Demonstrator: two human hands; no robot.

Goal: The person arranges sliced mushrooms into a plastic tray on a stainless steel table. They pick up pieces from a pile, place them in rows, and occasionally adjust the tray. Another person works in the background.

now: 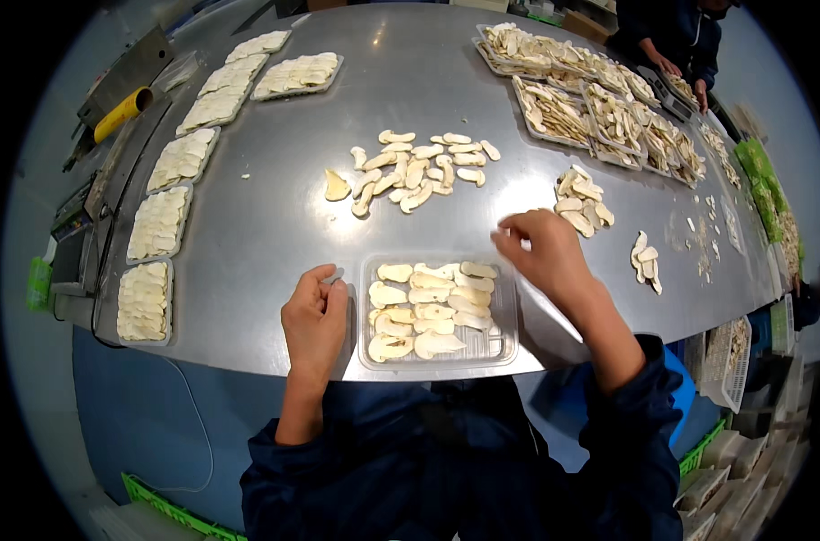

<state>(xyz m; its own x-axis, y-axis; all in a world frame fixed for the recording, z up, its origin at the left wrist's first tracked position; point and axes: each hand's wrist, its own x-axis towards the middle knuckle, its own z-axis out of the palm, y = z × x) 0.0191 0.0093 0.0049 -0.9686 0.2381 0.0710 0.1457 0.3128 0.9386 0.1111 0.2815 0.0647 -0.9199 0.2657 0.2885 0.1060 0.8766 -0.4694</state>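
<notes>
A clear plastic tray [511, 324] lies at the near edge of the steel table, with overlapping rows of sliced mushrooms [431, 295] in it. Left of the tray is my left hand [314, 318], its thumb and forefinger pinched on a small grey object [333, 276] too small to name. My right hand [541, 247] hovers above the tray's upper right corner, fingers curled and slightly blurred; whether it holds anything I cannot tell. Loose mushroom slices [416, 169] are spread beyond the tray. A small pile of slices [582, 199] lies right of them, and a smaller one [646, 262] nearer.
Filled trays of slices [156, 223] line the table's left side. Stacked trays heaped with slices [552, 111] stand at the back right. Beyond them, a co-worker's hands [667, 65] are near a tray. A yellow tube [122, 113] is at far left; a white basket [729, 368] is below right.
</notes>
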